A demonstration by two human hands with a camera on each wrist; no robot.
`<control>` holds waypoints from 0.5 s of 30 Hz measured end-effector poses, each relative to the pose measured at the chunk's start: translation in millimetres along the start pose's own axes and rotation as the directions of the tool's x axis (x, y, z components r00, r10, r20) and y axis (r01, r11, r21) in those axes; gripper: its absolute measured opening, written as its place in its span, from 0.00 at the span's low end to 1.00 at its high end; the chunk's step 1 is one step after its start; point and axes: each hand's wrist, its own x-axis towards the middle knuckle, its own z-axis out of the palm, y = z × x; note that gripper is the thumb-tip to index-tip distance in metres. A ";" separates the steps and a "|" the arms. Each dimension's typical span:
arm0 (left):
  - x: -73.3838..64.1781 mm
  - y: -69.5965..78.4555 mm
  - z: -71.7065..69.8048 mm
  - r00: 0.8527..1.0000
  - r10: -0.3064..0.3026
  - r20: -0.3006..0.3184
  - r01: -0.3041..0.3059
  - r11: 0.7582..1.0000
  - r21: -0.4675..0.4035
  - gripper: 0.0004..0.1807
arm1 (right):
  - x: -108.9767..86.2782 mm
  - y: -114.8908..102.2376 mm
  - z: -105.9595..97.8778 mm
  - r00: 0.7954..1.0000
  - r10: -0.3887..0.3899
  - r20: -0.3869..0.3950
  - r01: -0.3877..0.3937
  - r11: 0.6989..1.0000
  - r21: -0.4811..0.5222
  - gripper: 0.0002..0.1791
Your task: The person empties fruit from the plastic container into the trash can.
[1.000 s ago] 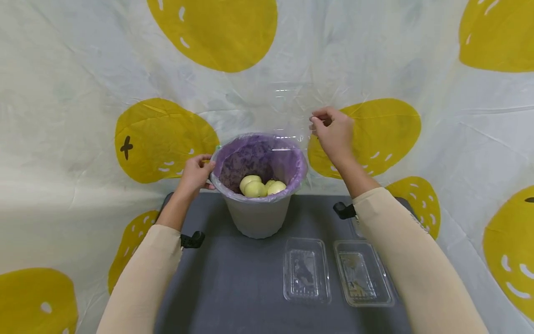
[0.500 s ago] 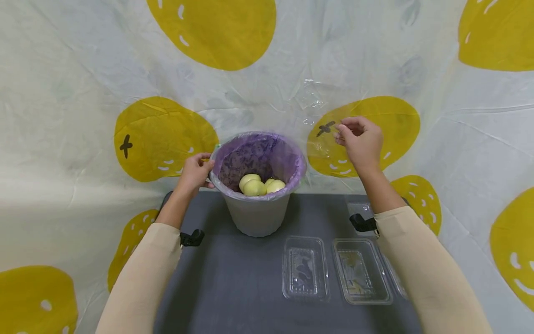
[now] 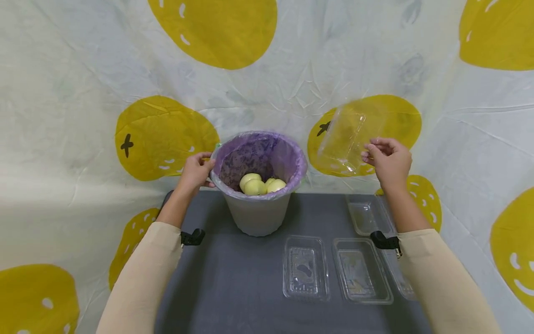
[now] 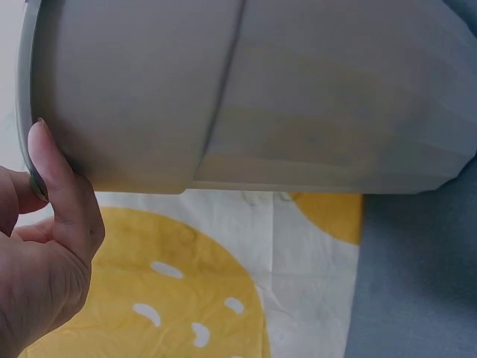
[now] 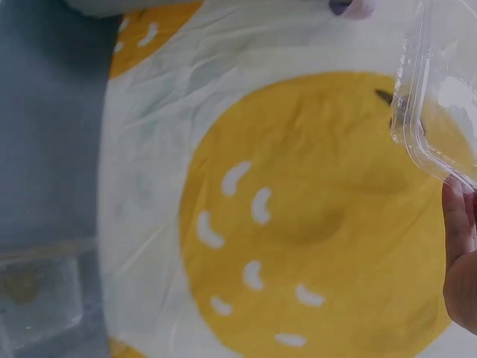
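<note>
My left hand [image 3: 196, 171] grips the rim of a grey bin [image 3: 258, 215], fingers and thumb pinching its left side. In the left wrist view, the left hand [image 4: 56, 231] holds that rim beside the bin wall [image 4: 149, 97]. A purple plastic bag [image 3: 288, 157] lines the bin, and several pale yellow-green round fruits [image 3: 255, 187] lie inside. To the right of the bin, my right hand [image 3: 390, 160] pinches the edge of a clear plastic container [image 3: 348, 134], raised above the table. The right wrist view shows the right hand [image 5: 462, 253] at the edge of this container [image 5: 440, 97].
Several clear plastic containers lie on the dark grey table [image 3: 233, 278]: one front container [image 3: 306, 269], another beside it [image 3: 362, 271], a back one [image 3: 369, 215], and one partly under the right arm [image 3: 400, 273]. A fruit-printed cloth [image 3: 258, 93] hangs behind.
My right hand has moved right and down with the clear container, away from above the bin. The back-right container has come into view. My left hand stays on the rim.
</note>
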 end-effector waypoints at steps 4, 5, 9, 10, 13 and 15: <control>1.1 -0.5 0.2 1.000 0.001 0.000 -0.001 1.000 0.000 0.27 | -4.4 6.8 -12.6 0.999 0.043 -0.027 -0.044 0.998 -0.038 0.09; 1.3 -0.4 0.3 1.000 0.001 0.001 -0.001 1.000 0.000 0.27 | -5.7 8.2 -14.8 0.998 0.057 -0.031 -0.059 0.997 -0.051 0.09; 1.4 -0.4 0.4 1.000 -0.005 0.000 0.005 1.000 -0.002 0.27 | -13.7 13.0 -22.9 0.990 0.141 -0.029 -0.143 0.988 -0.052 0.07; 1.3 -0.4 0.4 1.000 -0.005 0.000 0.005 1.000 -0.002 0.27 | -16.0 15.0 -25.0 0.987 0.160 -0.025 -0.161 0.985 -0.063 0.06; 1.1 -0.2 0.7 1.000 -0.005 -0.001 0.005 1.000 0.003 0.26 | -21.8 25.2 -32.0 0.981 0.192 -0.011 -0.192 0.974 -0.118 0.06; 1.0 -0.1 0.9 1.000 -0.006 -0.003 0.006 1.000 0.001 0.26 | -23.4 36.4 -37.6 0.977 0.215 0.002 -0.212 0.966 -0.148 0.08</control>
